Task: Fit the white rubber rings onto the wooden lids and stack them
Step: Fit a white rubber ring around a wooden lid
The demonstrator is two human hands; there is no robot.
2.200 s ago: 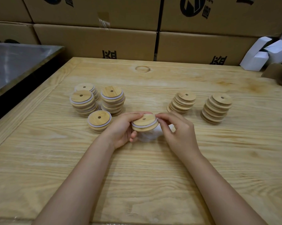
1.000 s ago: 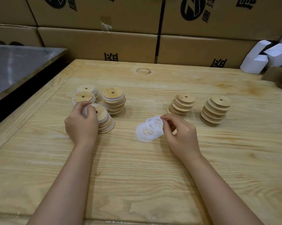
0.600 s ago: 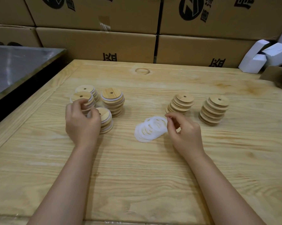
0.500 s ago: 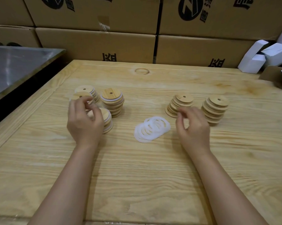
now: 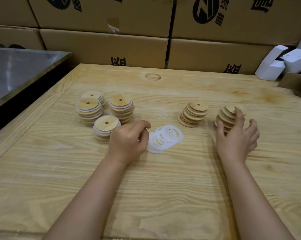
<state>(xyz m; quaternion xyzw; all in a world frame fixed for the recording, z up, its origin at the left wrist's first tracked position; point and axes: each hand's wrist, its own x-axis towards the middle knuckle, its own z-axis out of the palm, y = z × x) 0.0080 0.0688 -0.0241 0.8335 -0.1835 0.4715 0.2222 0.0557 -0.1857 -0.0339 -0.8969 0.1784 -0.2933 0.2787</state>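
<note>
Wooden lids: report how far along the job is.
Done: four ringed stacks at left. In hand: the right hand, fingers spread, reaches the far-right bare stack; the left hand curls beside the loose rings, grip unclear. Left: both bare stacks and that ring pile.

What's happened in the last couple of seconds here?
The ringed lid both hands held now tops the near left stack. The left hand moved back beside the white rubber rings; the right hand left them for the far-right bare-lid stack. Other stacks stayed put.
</note>
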